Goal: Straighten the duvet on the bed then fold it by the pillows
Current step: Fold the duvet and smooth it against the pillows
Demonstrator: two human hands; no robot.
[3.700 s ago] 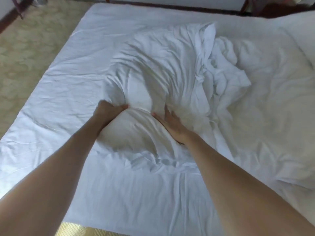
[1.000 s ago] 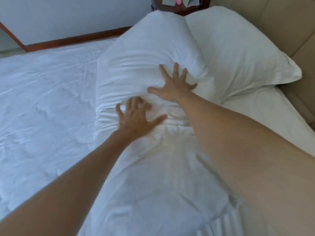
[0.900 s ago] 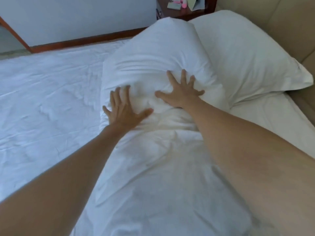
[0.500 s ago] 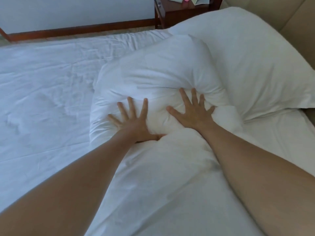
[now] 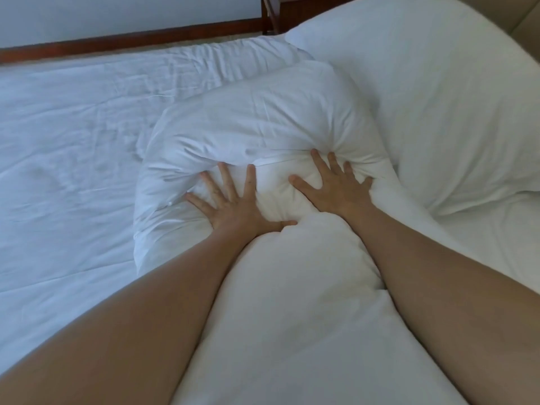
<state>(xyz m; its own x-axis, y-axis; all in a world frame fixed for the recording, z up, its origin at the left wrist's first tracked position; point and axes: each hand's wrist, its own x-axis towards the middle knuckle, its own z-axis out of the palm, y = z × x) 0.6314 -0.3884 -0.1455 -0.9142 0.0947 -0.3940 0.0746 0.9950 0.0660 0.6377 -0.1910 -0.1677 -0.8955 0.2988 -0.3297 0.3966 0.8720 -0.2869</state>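
Note:
The white duvet [image 5: 257,121] lies as a thick folded roll across the bed, running from the near edge of the view up to the pillow. My left hand [image 5: 230,200] and my right hand [image 5: 333,185] both press flat on the roll's upper layer, fingers spread, sinking into the padding. Neither hand grips anything. A large white pillow [image 5: 438,97] sits right behind the roll at the upper right, touching it. The white bed sheet [image 5: 64,159] is bare and wrinkled to the left of the roll.
A dark wooden skirting board [image 5: 131,42] runs along the white wall beyond the far edge of the bed. A wooden nightstand [image 5: 271,13] stands at the top, its surface out of view. A beige headboard [image 5: 526,27] shows at the top right corner.
Earlier both hands gathered the crumpled duvet mid-bed; it is now a folded roll by the pillow. Over the last second my hands slid down its top layer, pressing it flatter.

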